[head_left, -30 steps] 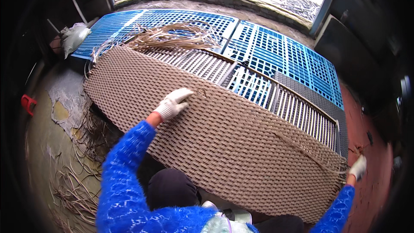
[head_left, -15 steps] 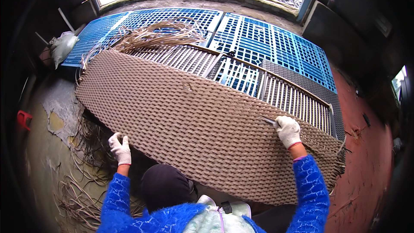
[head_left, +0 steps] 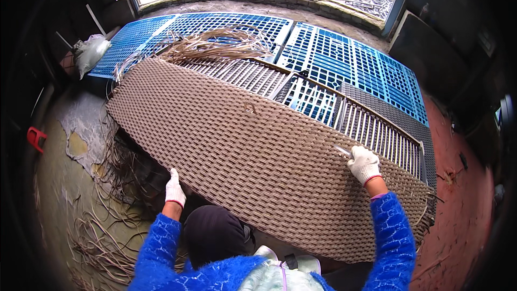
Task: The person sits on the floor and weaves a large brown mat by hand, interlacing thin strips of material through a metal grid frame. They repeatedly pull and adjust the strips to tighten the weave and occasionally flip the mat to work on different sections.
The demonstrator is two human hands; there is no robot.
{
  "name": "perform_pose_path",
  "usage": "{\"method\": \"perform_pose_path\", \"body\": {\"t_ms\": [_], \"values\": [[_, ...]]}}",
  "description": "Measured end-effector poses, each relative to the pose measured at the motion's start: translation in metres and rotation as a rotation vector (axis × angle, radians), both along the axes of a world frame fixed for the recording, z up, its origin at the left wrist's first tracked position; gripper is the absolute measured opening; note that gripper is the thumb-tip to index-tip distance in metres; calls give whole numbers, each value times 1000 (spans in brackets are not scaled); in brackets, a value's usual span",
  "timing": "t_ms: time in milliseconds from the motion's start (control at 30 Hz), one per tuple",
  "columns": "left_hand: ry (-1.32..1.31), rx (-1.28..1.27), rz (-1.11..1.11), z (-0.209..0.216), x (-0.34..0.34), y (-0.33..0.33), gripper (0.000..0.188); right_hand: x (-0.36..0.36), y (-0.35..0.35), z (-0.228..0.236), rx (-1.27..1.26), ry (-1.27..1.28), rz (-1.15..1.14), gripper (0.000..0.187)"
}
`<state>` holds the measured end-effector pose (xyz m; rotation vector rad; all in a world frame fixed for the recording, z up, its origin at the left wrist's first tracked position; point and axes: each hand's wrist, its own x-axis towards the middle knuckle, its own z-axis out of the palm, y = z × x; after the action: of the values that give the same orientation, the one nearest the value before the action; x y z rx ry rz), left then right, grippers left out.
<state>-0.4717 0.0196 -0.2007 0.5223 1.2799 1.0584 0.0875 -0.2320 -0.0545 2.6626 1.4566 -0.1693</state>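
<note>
A long brown woven wicker panel [head_left: 258, 156] lies slantwise in front of me, its rounded end at the left. My right hand [head_left: 364, 163], in a white knit glove, is closed round a small tool with a bright metal blade [head_left: 341, 150]; the blade points left, over the weave. Its handle is hidden in the fist, and the exact kind does not show. At the panel's near edge is my left hand [head_left: 175, 188], also gloved, its thumb up against the rim and its fingers mostly hidden as it grips there.
Beyond the panel stands a slatted frame [head_left: 379, 133] on blue plastic pallets [head_left: 344, 59]. Loose brown strips [head_left: 215, 46] are heaped at the far left, and more strips [head_left: 102, 242] litter the floor. A red plastic object [head_left: 36, 139] and a white bag [head_left: 91, 54] are at the left.
My left hand has moved right along the near edge and now grips the rim. My right hand keeps the tool at nearly the same spot on the weave. The whole view has shifted slightly.
</note>
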Motion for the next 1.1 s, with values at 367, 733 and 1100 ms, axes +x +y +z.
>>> {"method": "perform_pose_path", "body": {"t_ms": [367, 733, 1100], "values": [[452, 101, 150, -16, -45, 120, 68, -79, 88, -42, 578, 724, 116, 13], [1752, 804, -794, 39, 98, 80, 63, -79, 109, -53, 558, 518, 110, 27], [1817, 882, -687, 28, 98, 81, 61, -11, 22, -69, 829, 1346, -192, 18]]}}
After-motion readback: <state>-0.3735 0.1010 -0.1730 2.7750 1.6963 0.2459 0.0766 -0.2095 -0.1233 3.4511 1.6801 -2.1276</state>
